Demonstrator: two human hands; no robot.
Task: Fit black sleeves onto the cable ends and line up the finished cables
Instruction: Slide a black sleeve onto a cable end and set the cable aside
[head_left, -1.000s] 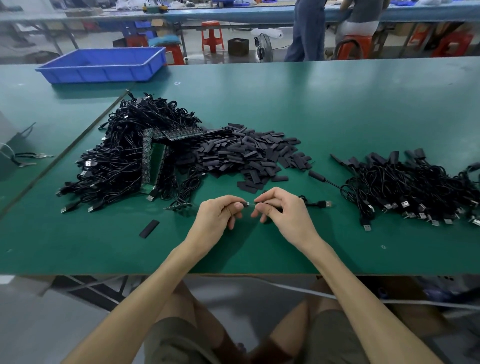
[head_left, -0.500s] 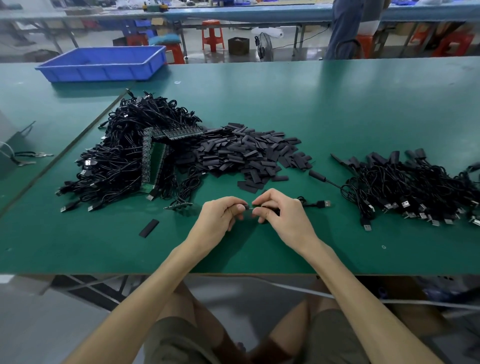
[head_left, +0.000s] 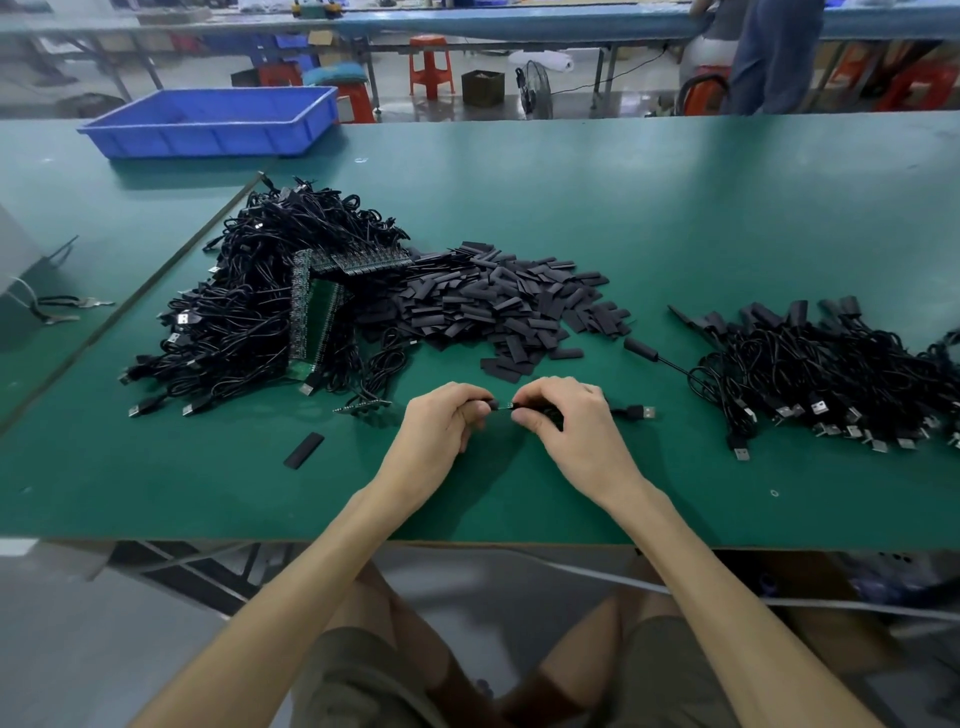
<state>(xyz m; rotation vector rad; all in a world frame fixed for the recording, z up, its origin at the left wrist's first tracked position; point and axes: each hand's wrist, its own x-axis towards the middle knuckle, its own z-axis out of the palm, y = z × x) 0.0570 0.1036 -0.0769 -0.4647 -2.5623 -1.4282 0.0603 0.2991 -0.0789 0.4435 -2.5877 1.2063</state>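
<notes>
1. Showing the green work table (head_left: 675, 218), which fills the middle band of the frame and carries every part of the job.
2. Unfinished cables (head_left: 249, 312), a tangled black heap at centre left; judged light and limp, so single strands should be drawn out by a plug end, not by a loop.
3. Finished cables (head_left: 831, 374), spread at centre right with sleeved ends pointing up-frame and USB plugs down-frame, roughly in a row.
4. Loose black sleeves (head_left: 498, 306), a flat pile at upper centre; one stray sleeve (head_left: 304, 450) lies apart at lower left. They look thin, soft and easily flattened, best pinched lightly by the edges so the mouth remains open.
5. Left hand (head_left: 441, 426), just below frame centre, fingers curled narrowly around a small dark piece, judged to be a sleeve.
6. Right hand (head_left: 566, 421), just right of it, closed on the cable in hand (head_left: 621, 412), whose cord passes out under the palm.
7. USB plug (head_left: 644, 413) of that cable rests on the table right of the right hand.
8. Bare cable end (head_left: 505, 406), a short pale tip, spans the small gap between the two hands' fingertips; whether it has entered the sleeve cannot be told. It appears stiff but small, so holding close behind the tip is advisable.
</notes>
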